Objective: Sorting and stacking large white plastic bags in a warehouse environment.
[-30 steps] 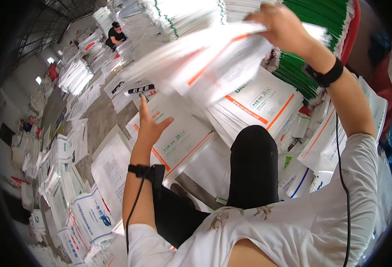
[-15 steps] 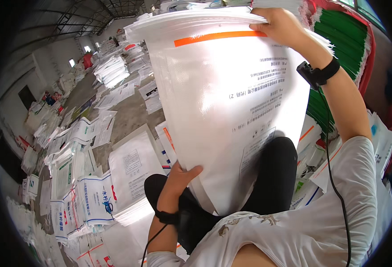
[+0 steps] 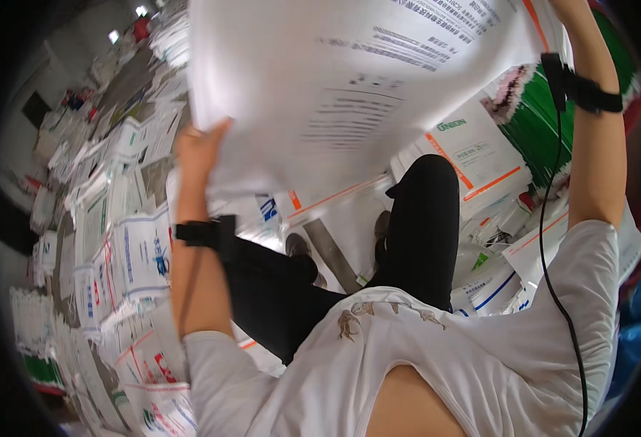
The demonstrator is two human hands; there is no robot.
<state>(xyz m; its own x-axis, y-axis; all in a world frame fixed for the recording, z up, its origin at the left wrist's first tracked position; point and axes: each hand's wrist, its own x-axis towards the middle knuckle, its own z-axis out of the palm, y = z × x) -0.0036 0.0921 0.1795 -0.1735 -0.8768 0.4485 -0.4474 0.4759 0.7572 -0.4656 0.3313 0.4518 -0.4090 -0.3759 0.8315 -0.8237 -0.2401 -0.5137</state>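
A large white woven sack (image 3: 349,95) with grey print and an orange stripe fills the upper middle of the head view, held up flat in front of me. My left hand (image 3: 198,149) grips its lower left edge. My right hand (image 3: 568,9) holds its upper right corner at the top rim, mostly cut off. Both wrists wear black bands, and a black cable runs down my right arm. Below the sack I see my black trousers (image 3: 426,218) and shoes.
Stacks of flat white printed sacks (image 3: 127,240) cover the floor to the left and back. More white sacks with orange stripes (image 3: 480,156) and a green-edged bundle (image 3: 535,127) lie to the right. A blue item (image 3: 637,320) sits at the right rim.
The sack has been lifted higher and closer to the camera. My left hand went from below the sack's bottom edge to gripping its left edge at raised height.
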